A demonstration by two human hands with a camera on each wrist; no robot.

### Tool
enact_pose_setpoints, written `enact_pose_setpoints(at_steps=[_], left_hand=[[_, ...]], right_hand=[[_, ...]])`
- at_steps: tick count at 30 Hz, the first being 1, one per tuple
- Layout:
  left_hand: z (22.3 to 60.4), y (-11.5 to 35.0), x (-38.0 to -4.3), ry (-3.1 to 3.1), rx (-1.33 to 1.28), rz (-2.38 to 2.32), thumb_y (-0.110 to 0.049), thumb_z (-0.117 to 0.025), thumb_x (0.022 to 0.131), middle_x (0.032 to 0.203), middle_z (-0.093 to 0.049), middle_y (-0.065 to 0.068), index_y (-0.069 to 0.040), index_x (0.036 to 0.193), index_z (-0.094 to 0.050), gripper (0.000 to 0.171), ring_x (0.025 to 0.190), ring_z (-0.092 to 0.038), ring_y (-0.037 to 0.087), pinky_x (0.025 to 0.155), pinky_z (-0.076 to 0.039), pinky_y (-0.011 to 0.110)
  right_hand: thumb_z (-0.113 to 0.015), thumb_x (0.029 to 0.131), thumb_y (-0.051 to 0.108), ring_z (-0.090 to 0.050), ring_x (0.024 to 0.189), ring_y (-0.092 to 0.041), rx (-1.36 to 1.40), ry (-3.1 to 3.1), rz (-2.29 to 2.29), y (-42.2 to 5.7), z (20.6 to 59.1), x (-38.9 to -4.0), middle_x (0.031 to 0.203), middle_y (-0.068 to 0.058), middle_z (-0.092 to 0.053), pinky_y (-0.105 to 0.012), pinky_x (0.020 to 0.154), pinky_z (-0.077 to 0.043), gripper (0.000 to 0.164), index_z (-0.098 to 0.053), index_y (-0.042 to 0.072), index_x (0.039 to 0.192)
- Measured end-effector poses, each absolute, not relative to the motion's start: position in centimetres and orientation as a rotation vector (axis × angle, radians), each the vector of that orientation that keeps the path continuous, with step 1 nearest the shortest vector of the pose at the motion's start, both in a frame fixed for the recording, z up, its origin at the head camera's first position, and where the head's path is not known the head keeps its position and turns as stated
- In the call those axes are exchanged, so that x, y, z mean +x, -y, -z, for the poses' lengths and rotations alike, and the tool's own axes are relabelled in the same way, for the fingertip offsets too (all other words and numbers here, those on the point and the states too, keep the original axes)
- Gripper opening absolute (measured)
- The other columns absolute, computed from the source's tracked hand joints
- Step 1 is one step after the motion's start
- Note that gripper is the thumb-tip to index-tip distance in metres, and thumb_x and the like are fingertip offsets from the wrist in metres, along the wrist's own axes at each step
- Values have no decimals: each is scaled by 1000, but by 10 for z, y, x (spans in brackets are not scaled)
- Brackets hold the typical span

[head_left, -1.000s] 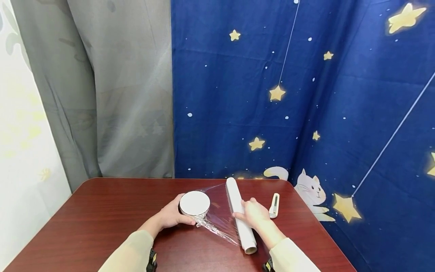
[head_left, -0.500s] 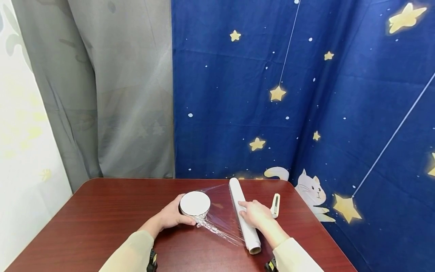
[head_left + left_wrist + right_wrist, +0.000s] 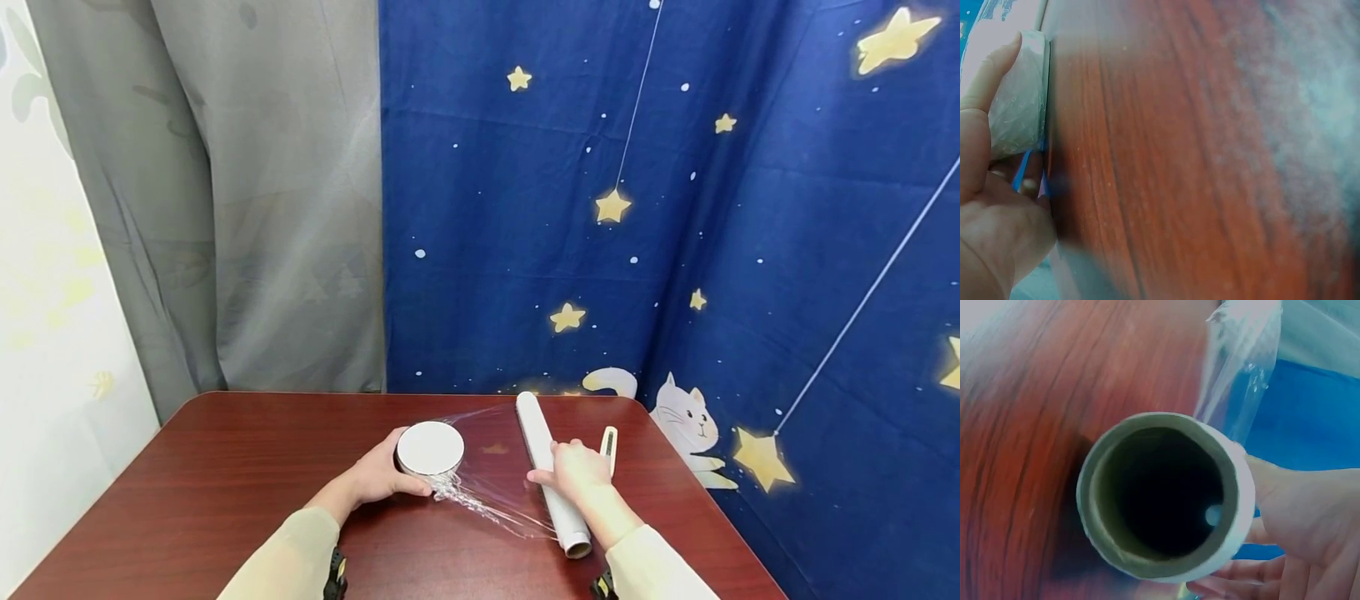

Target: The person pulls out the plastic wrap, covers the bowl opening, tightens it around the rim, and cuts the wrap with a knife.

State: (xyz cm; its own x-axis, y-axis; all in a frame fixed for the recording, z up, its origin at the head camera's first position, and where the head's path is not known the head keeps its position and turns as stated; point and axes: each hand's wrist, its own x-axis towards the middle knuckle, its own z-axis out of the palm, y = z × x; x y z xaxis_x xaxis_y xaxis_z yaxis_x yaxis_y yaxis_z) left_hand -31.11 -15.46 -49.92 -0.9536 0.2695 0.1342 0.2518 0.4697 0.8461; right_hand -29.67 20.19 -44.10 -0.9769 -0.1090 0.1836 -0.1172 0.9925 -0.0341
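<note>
A round container with a flat white top (image 3: pixel 431 448) sits on the table, its side wrapped in crinkled clear film (image 3: pixel 1019 106). My left hand (image 3: pixel 372 471) holds it from the left, thumb along the near side and fingers around the far side. To the right lies a white roll of cling film (image 3: pixel 543 467), its hollow core (image 3: pixel 1160 494) facing me in the right wrist view. My right hand (image 3: pixel 577 472) grips the roll near its middle, thumb across it. A sheet of clear film (image 3: pixel 498 479) stretches between container and roll, bunched into a twisted strand along its near edge.
A white utility knife (image 3: pixel 609 446) lies just right of my right hand, partly hidden by it. The reddish-brown wooden table (image 3: pixel 262 450) ends at its far edge before grey and blue curtains (image 3: pixel 517 208).
The cling film roll has shifted to the right, lengthening the film between it and the container. My right hand has moved along with it and changed its hold. My left hand stays put.
</note>
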Motion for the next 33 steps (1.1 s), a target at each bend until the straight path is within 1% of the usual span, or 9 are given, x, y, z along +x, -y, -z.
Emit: enact_pose_setpoints(at_steps=[3, 7, 11, 13, 17, 22, 29, 33], left_hand=[[500, 155, -311, -2680, 462, -1533, -25, -107, 67, 145, -67, 14, -1, 158, -43, 114, 131, -62, 27, 118, -45, 52], [501, 155, -312, -2662, 462, -1556, -23, -107, 67, 145, -67, 14, -3, 158, -44, 112, 131, -62, 27, 117, -45, 51], [502, 157, -314, -2658, 470, -1568, -22, -107, 66, 144, -68, 14, -3, 157, -45, 112, 130, -62, 26, 117, -45, 49], [502, 159, -315, -2665, 471, -1562, -23, -107, 66, 143, -68, 13, -3, 157, -45, 112, 130, -62, 26, 117, -45, 48], [502, 163, -317, -2671, 492, -1572, -22, -107, 66, 142, -69, 13, -2, 157, -46, 111, 129, -62, 26, 117, -45, 48], [502, 166, -317, -2660, 511, -1601, -20, -107, 66, 141, -69, 14, -1, 156, -46, 110, 129, -62, 27, 117, -45, 49], [502, 167, -317, -2635, 497, -1612, -19, -107, 66, 144, -68, 14, -1, 157, -45, 111, 131, -61, 27, 117, -44, 49], [503, 167, -317, -2623, 485, -1615, -19, -107, 67, 146, -66, 15, -1, 159, -44, 113, 133, -60, 28, 118, -44, 50]], right_hand=[[-85, 87, 60, -69, 88, -31, 142, 2975, -77, -209, 442, -298, 96, -14, -68, -54, 75, -60, 67, -77, 6, 124], [-82, 93, 52, -70, 90, -32, 130, 3006, -135, -213, 441, -298, 101, -16, -73, -53, 78, -60, 56, -78, 3, 120], [-81, 95, 42, -71, 82, -32, 151, 3002, -157, -213, 441, -300, 94, -17, -76, -50, 78, -60, 44, -75, -1, 105], [-81, 96, 40, -71, 81, -32, 136, 3005, -156, -212, 441, -301, 93, -18, -76, -50, 79, -60, 43, -75, -2, 103], [-82, 96, 39, -71, 82, -32, 94, 3016, -173, -212, 440, -303, 94, -19, -76, -51, 79, -60, 43, -75, -3, 104], [-81, 96, 38, -70, 80, -31, 86, 3032, -198, -214, 439, -306, 93, -18, -76, -50, 78, -59, 41, -75, -1, 104], [-82, 97, 38, -70, 81, -30, 64, 3050, -235, -214, 439, -307, 97, -18, -77, -49, 80, -60, 43, -76, -2, 111], [-82, 96, 38, -69, 80, -29, 50, 3053, -220, -213, 441, -308, 94, -18, -75, -49, 80, -59, 43, -74, -2, 108]])
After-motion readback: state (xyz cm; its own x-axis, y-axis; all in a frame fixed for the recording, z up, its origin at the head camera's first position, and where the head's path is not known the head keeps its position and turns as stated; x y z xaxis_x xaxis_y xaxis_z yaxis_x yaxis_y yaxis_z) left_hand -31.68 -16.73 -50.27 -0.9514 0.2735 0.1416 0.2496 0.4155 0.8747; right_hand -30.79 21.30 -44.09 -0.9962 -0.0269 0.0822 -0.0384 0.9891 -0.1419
